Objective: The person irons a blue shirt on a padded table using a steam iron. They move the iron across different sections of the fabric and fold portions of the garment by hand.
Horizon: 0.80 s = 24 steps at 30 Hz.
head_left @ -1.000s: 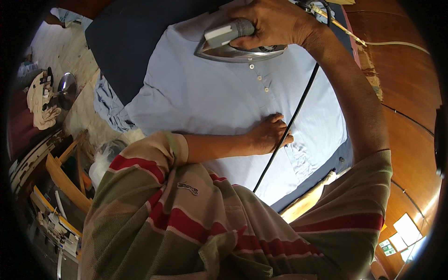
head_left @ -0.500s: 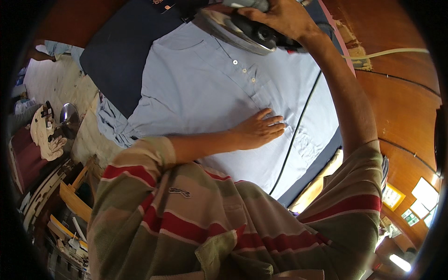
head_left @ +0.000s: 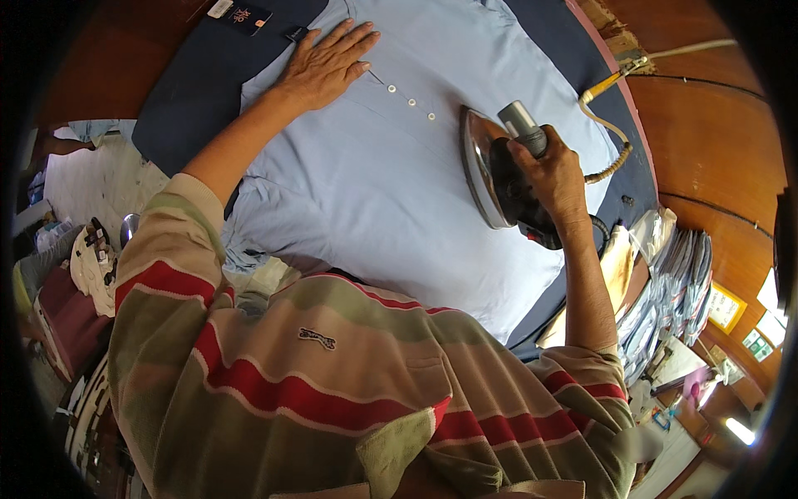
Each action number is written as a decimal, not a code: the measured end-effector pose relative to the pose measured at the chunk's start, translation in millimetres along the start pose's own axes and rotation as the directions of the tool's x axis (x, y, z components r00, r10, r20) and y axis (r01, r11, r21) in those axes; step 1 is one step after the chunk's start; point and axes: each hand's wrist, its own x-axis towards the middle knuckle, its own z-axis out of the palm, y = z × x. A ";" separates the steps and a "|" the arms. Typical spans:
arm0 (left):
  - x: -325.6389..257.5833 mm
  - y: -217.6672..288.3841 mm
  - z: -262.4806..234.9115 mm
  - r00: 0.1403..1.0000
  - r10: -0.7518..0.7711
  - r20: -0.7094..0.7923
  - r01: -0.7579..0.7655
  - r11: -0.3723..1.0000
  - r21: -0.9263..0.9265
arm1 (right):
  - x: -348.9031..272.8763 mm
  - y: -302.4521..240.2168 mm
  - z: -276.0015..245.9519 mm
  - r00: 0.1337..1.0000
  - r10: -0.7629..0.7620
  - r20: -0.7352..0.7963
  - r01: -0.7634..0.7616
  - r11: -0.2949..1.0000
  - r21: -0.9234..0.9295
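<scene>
A light blue shirt (head_left: 357,208) with small white buttons on its placket lies spread over a dark navy cloth (head_left: 187,112). My right hand (head_left: 553,175) is wrapped round the grey handle of an iron (head_left: 490,166). The iron rests on the right part of the shirt, its pointed end away from me. Up by the shirt's collar end, left of the buttons, my left hand (head_left: 328,71) lies flat with the fingers stretched out. The soleplate's underside is hidden.
A cord (head_left: 619,141) with a coiled sleeve runs from the iron to the right edge. Hanging clothes (head_left: 669,274) crowd the right side, beside a reddish-brown wooden surface (head_left: 715,158). A printed label (head_left: 241,17) lies on the navy cloth at the far left.
My right hand has brought the iron from the far edge nearer and to the right, onto the shirt. My left hand has moved from the shirt's middle up to the collar end.
</scene>
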 end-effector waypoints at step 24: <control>-19.5 -4.7 -32.9 0.999 -0.024 -0.026 0.014 0.944 -0.329 | -1.9 7.2 -2.0 0.962 -0.257 0.092 0.245 0.962 0.122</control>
